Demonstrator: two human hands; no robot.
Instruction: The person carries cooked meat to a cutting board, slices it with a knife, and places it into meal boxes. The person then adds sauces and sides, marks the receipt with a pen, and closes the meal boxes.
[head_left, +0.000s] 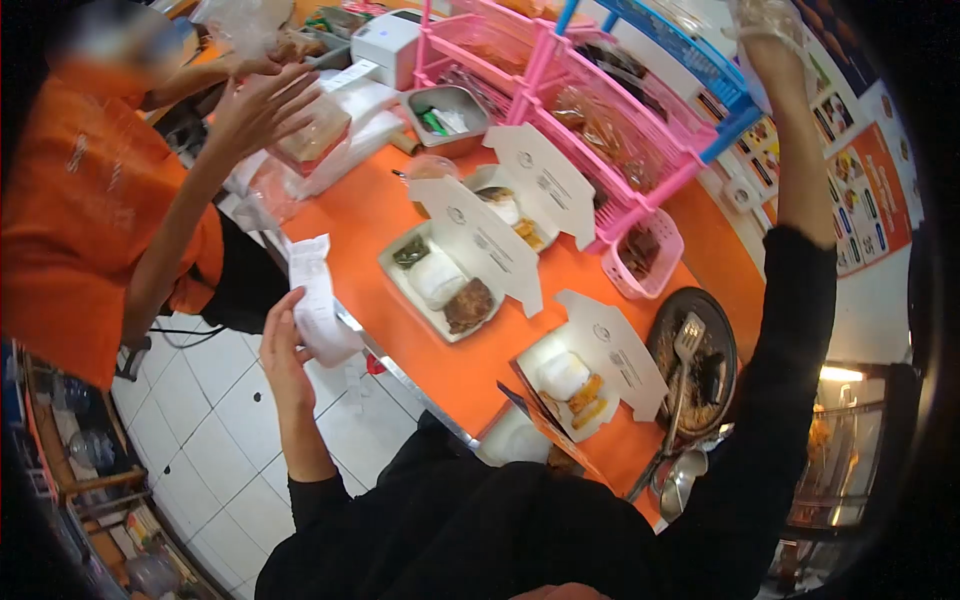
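Between the thumb and fingers of my left hand (286, 350) is a long curling paper receipt (318, 300), held past the table's near left edge. My right hand (768, 35) reaches up to the top right, by the blue rack (690, 62). Clear plastic seems to cover it, and its fingers are blurred and partly cut off by the frame. On the orange table (385, 365), open food boxes hold rice: one with a browned piece of meat (468, 304) and greens, another with yellow-orange pieces (586, 400), and a third box (528, 226) farther back.
A co-worker in orange (90, 210) handles a plastic-wrapped container (312, 130) at the left. Pink tiered racks (620, 130) hold packets. A metal pan (447, 108), a pink basket (645, 255) and a dark plate (712, 400) with a spatula (686, 350) are on the table.
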